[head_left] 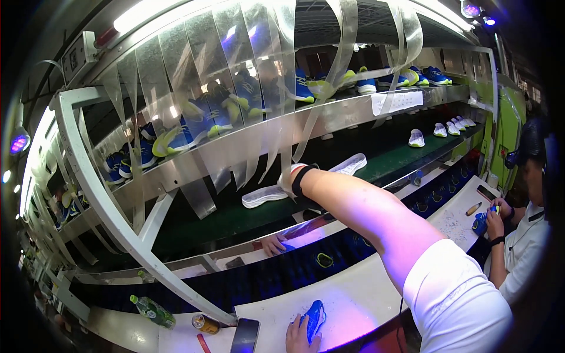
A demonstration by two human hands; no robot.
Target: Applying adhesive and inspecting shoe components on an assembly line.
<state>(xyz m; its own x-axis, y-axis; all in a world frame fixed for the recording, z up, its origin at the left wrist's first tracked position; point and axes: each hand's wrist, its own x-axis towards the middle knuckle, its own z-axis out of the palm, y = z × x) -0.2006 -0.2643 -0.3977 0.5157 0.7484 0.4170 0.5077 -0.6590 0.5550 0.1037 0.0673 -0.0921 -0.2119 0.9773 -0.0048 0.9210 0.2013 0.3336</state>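
We reach our right hand (289,176) up to the green middle belt (388,159); clear plastic strips (282,94) hide most of it, so we cannot tell how it is closed, but it meets a white sole (268,194) lying there. Our left hand (301,336) rests low on the white bench (353,294), fingers curled loosely against a blue shoe (315,317), not clearly gripping it. A dark phone (245,336), a can (205,323) and a green bottle (153,310) lie to its left. At right, a co-worker (524,235) holds another blue shoe.
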